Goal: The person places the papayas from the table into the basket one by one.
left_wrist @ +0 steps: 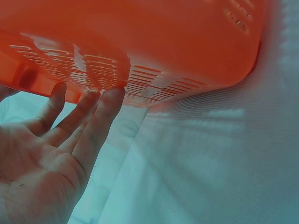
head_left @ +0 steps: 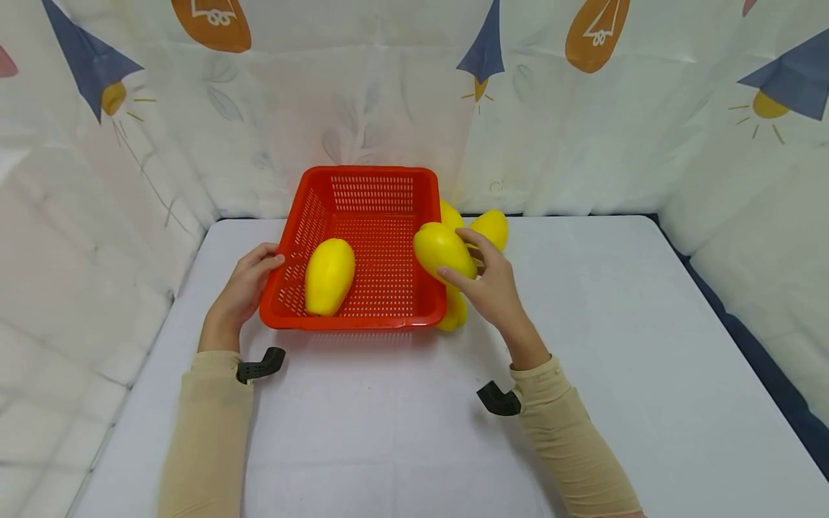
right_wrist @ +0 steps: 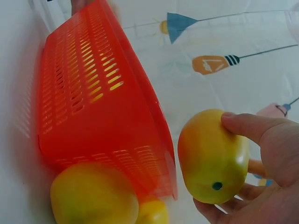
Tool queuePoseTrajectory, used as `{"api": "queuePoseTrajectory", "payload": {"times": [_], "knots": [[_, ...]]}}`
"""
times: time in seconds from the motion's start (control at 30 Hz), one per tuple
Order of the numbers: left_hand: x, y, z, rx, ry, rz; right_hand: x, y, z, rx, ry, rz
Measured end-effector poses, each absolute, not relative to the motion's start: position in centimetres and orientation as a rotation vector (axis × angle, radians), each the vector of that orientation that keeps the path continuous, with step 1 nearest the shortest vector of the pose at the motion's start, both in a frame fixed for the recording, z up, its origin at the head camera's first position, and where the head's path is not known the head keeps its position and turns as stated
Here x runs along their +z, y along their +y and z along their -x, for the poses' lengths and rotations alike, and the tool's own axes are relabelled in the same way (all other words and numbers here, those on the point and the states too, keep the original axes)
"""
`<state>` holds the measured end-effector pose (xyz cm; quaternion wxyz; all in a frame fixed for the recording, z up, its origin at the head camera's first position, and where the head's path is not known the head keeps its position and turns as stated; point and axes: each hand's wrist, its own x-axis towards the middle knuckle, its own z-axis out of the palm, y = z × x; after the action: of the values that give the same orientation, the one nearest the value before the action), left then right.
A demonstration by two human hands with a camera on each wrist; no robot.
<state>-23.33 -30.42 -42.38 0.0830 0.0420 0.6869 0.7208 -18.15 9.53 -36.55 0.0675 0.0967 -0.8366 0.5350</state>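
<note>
White tabletop [head_left: 376,424] below, right hand [head_left: 494,289] grips a yellow fruit [head_left: 442,250] (thumb opposite fingers), left hand [head_left: 241,288] holds a red basket [head_left: 352,323].

White table [head_left: 648,345] with rounded far corners, pale cloth walls [head_left: 401,101] on three sides — printed with orange bulbs [head_left: 597,50] and blue cones [head_left: 483,50] — dark strip [head_left: 754,349] along right edge

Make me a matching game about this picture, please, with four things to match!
Things:
1. left hand
2. right hand
3. basket
4. table

Where or how:
A. underneath the basket
B. holding a yellow fruit
C. red, with one fruit inside
D. touching the basket's rim

Right pairs: 1-D, 2-B, 3-C, 4-A
</note>
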Motion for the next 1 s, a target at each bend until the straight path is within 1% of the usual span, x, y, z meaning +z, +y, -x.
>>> {"api": "queuePoseTrajectory", "payload": {"times": [1.0], "knots": [[-42.3,-30.4,23.3,2.158,2.038,-0.133,-36.5,7.8,18.4,1.605,-2.54,-0.431]]}}
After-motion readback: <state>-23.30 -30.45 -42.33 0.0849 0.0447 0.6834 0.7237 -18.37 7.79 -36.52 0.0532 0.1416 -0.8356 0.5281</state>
